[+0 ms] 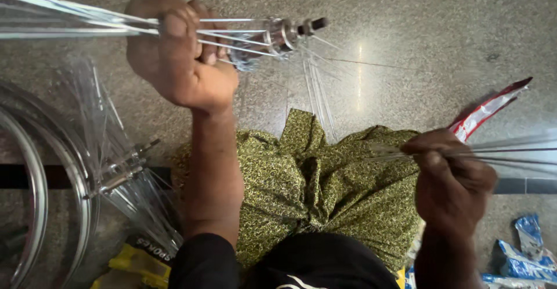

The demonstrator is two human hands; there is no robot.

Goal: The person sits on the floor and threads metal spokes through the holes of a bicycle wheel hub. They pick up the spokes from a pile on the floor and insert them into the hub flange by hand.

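Steel: 1 hub [278, 34] in left hand [177, 57], spokes [510, 153] in right hand [449, 179].

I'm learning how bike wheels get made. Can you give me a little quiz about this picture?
1. True or false: the left hand is closed around a bunch of thin metal spokes joined to a wheel hub.
2. What does the right hand hold? A) a hammer B) loose spokes C) a tyre
3. Fill in: the shiny curved thing at the left edge is a wheel ____.

Key: 1 true. 2 B. 3 rim. Beside the rim lies a second hub with spokes, on the stone floor; green patterned cloth covers the person's lap.
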